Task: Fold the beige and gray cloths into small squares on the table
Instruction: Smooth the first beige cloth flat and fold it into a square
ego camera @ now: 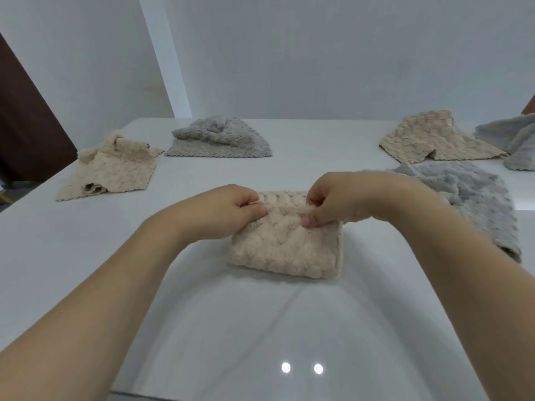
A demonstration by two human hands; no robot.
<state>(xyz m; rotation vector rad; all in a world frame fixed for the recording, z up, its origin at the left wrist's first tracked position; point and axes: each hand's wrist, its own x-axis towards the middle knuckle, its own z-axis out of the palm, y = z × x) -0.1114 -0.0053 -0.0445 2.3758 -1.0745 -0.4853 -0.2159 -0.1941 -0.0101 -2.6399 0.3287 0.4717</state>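
A white table [86, 256] is set against pale walls. A folded beige cloth [285, 250] lies at its centre; its far edge is pinched by the left hand [231, 211] and the right hand [341, 202]. Five loose cloths are scattered behind.

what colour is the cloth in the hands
Beige, with a bumpy texture; the cloth shows best in the head view.

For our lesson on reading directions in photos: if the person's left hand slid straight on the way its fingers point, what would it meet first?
The left hand points right, across the folded beige cloth that it pinches. Sliding on, it would probably first meet the right hand, which grips the same edge.
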